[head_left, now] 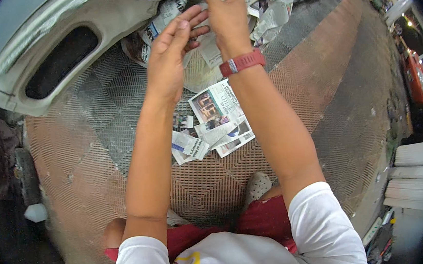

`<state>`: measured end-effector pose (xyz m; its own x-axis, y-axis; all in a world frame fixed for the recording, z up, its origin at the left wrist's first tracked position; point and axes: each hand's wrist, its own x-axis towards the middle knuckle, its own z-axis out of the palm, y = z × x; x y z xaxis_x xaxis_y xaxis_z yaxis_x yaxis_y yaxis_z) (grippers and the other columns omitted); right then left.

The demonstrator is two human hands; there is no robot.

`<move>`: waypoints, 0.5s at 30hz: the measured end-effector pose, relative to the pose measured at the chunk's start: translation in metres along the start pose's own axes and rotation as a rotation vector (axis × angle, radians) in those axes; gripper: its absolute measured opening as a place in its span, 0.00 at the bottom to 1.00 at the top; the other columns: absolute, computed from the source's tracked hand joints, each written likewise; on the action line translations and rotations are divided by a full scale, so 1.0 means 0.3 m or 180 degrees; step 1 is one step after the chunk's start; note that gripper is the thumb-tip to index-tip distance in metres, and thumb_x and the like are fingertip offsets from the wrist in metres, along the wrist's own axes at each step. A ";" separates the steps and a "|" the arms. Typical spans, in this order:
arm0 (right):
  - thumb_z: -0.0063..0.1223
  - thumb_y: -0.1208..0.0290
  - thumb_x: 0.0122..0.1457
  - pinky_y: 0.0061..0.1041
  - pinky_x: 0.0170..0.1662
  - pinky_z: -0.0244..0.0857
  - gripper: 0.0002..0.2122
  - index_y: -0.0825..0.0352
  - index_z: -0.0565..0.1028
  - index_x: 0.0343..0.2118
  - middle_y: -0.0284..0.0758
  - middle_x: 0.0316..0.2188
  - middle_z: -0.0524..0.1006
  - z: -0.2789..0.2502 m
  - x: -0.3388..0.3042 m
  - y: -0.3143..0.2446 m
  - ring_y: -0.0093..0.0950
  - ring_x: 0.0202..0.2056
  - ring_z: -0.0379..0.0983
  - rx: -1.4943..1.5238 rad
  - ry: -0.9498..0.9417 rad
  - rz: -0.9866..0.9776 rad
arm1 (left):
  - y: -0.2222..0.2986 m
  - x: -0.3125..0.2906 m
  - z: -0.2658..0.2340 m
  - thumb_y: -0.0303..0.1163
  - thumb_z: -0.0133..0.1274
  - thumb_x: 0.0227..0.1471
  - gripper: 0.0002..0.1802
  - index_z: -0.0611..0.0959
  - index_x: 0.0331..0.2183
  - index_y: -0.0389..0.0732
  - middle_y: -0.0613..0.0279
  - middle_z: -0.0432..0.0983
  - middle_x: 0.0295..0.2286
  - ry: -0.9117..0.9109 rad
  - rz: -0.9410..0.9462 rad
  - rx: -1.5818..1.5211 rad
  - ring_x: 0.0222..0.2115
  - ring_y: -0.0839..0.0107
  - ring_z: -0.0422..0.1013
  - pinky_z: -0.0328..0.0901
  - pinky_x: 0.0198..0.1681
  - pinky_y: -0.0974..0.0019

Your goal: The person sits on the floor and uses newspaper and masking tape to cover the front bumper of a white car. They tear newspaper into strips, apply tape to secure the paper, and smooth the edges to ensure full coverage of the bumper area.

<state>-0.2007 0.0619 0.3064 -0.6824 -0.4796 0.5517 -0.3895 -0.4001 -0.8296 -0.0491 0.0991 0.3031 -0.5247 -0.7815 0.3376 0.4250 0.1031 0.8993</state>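
Note:
Newspaper sheets [273,7] cover a bulky form at the top of the head view, in front of my hands. My left hand [174,45] reaches up beside the newspaper with its fingers stretched and a little apart, holding nothing that I can see. Close to its right, my right hand [228,14] has thumb and fingers bent toward each other at the newspaper's edge. Something small and pale shows between them, too unclear to name. Torn newspaper pieces [215,121] lie on the floor between my forearms. Behind my wrists is a pale, rounded surface [197,74], partly hidden.
A light car body panel [122,15] with a dark oval opening curves along the upper left. The floor is patterned grating [217,183] in grey and reddish brown. White stacked material [417,172] stands at right, and an orange-red car [418,89] is beyond it.

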 end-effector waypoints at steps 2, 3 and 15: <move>0.61 0.60 0.67 0.36 0.55 0.72 0.26 0.78 0.77 0.58 0.50 0.49 0.84 0.011 -0.001 0.001 0.40 0.45 0.82 0.0079 -0.0169 0.0084 | 0.029 -0.001 -0.004 0.42 0.48 0.75 0.24 0.80 0.63 0.40 0.58 0.83 0.56 0.0083 0.0205 0.0535 0.51 0.74 0.78 0.67 0.54 0.68; 0.60 0.61 0.67 0.35 0.53 0.74 0.27 0.79 0.74 0.61 0.48 0.47 0.85 0.006 0.002 0.000 0.38 0.43 0.82 0.0094 -0.0355 0.0088 | 0.046 0.006 -0.008 0.43 0.48 0.75 0.25 0.80 0.62 0.37 0.58 0.82 0.56 0.0129 0.0181 0.0715 0.52 0.74 0.77 0.67 0.55 0.69; 0.47 0.65 0.68 0.42 0.70 0.61 0.26 0.77 0.70 0.65 0.61 0.62 0.74 -0.117 0.115 -0.051 0.55 0.65 0.69 -0.0220 -0.0257 0.0335 | 0.327 0.177 -0.003 0.33 0.57 0.70 0.17 0.86 0.56 0.40 0.58 0.86 0.51 -0.0101 0.1489 0.3064 0.50 0.70 0.80 0.70 0.58 0.64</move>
<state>-0.2399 0.0789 0.3351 -0.6707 -0.5785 0.4642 -0.3619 -0.2910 -0.8856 -0.0348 0.0672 0.4091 -0.4852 -0.5237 0.7003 -0.1645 0.8412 0.5151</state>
